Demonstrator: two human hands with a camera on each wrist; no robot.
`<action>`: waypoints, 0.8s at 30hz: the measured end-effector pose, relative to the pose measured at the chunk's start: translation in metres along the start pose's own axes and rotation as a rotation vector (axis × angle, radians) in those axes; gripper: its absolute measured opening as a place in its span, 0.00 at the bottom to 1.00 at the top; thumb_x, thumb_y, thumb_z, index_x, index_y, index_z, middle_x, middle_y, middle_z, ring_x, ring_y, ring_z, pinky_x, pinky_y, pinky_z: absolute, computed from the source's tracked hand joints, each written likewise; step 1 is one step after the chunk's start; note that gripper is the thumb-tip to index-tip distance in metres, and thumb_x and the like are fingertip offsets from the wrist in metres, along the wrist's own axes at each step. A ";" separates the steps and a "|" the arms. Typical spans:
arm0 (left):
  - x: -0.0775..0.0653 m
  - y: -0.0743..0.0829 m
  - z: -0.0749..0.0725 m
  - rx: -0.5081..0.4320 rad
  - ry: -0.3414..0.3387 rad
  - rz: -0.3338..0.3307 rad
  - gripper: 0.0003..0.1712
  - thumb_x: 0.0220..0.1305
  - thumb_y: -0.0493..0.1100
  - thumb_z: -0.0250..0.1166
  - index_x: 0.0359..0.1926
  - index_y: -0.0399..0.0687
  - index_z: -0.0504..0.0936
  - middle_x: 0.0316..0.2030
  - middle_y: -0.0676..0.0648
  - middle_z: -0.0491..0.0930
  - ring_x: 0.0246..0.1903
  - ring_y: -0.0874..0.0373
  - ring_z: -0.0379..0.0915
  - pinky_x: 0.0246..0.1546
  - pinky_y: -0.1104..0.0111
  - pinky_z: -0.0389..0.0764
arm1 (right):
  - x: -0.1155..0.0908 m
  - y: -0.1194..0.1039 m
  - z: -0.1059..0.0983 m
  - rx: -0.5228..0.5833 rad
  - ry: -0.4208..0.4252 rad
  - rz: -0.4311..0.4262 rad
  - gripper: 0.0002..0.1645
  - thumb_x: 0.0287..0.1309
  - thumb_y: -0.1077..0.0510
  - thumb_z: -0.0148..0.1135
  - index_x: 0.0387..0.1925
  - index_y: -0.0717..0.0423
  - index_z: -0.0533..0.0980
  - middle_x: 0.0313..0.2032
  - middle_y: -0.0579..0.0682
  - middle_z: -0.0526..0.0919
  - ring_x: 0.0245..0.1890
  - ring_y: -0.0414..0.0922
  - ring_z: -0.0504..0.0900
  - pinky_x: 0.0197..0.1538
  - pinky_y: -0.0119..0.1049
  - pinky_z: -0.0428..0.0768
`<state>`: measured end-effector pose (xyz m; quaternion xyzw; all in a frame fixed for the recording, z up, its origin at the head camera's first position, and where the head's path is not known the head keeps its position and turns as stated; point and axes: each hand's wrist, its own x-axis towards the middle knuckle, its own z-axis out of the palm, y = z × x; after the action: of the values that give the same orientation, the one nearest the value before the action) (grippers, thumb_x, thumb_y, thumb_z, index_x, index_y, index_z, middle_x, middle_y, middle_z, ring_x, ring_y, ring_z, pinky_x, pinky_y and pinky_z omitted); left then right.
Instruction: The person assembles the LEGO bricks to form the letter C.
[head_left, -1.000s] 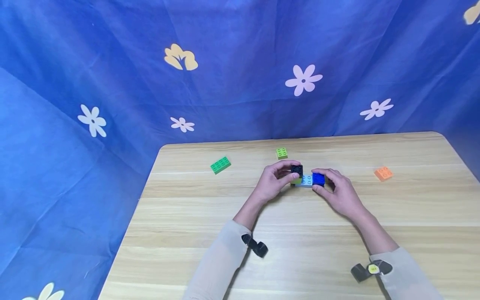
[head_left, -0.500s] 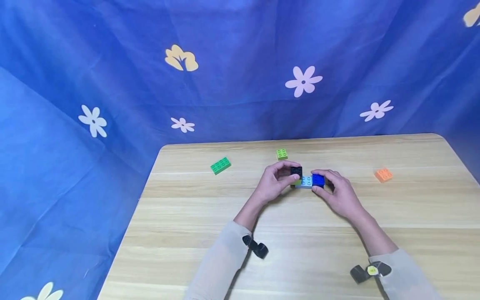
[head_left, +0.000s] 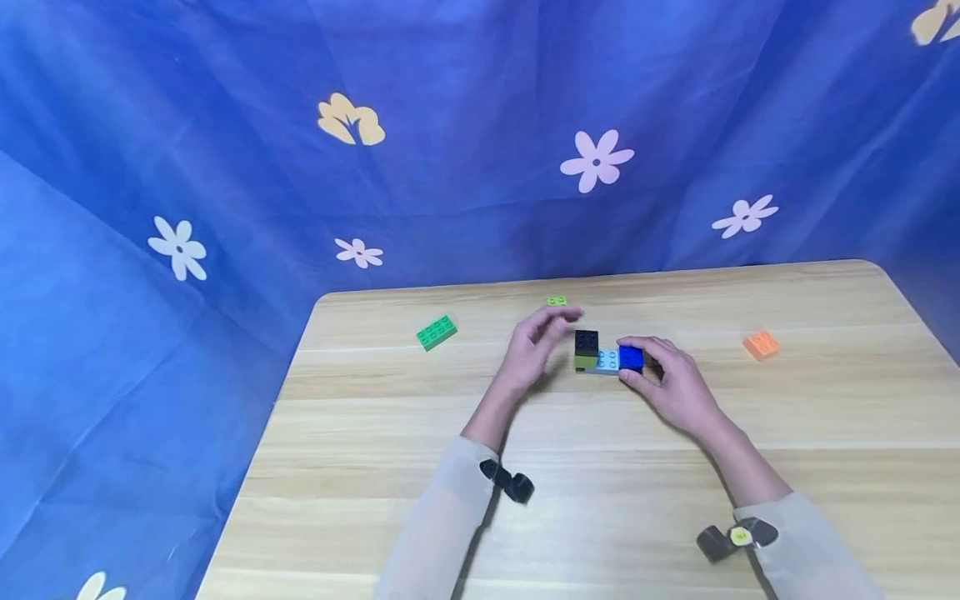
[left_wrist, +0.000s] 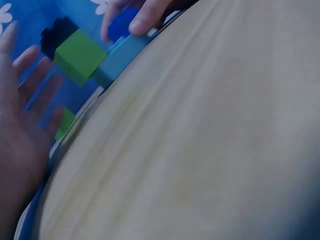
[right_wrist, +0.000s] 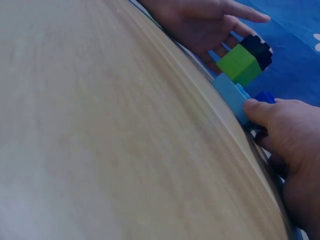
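Observation:
Near the middle of the table, a light blue building brick (head_left: 608, 359) lies flat as the base of a small build. Its left end bears a lime green block (left_wrist: 80, 57) with a black brick (head_left: 587, 341) on top. On the right end sits a dark blue brick (head_left: 631, 358). My right hand (head_left: 681, 387) pinches that blue end between thumb and fingers; in the right wrist view the thumb lies against the light blue side. Just left of the black and lime stack, my left hand (head_left: 529, 352) is apart from it, fingers spread and holding nothing.
A loose lime green brick (head_left: 557, 301) lies behind my left hand, partly covered by it. Farther left is a longer green brick (head_left: 437, 332), and an orange brick (head_left: 762, 345) lies to the right. A blue flowered curtain (head_left: 465, 167) hangs behind the table's back edge.
My left hand has let go of the black and lime stack and moved left and back, its fingers opening. My right hand keeps its pinch on the dark blue brick.

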<state>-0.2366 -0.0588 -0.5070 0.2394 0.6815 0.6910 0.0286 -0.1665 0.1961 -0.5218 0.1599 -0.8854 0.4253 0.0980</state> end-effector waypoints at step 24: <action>0.033 -0.015 -0.017 0.743 0.094 -0.067 0.26 0.66 0.39 0.74 0.64 0.53 0.83 0.58 0.49 0.85 0.61 0.49 0.77 0.74 0.54 0.67 | 0.001 0.000 0.000 -0.001 0.000 0.013 0.29 0.65 0.59 0.75 0.66 0.47 0.79 0.53 0.53 0.87 0.49 0.51 0.81 0.47 0.47 0.82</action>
<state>-0.2765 -0.0617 -0.5113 0.1788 0.8937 0.4057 -0.0690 -0.1677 0.1955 -0.5216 0.1540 -0.8867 0.4254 0.0951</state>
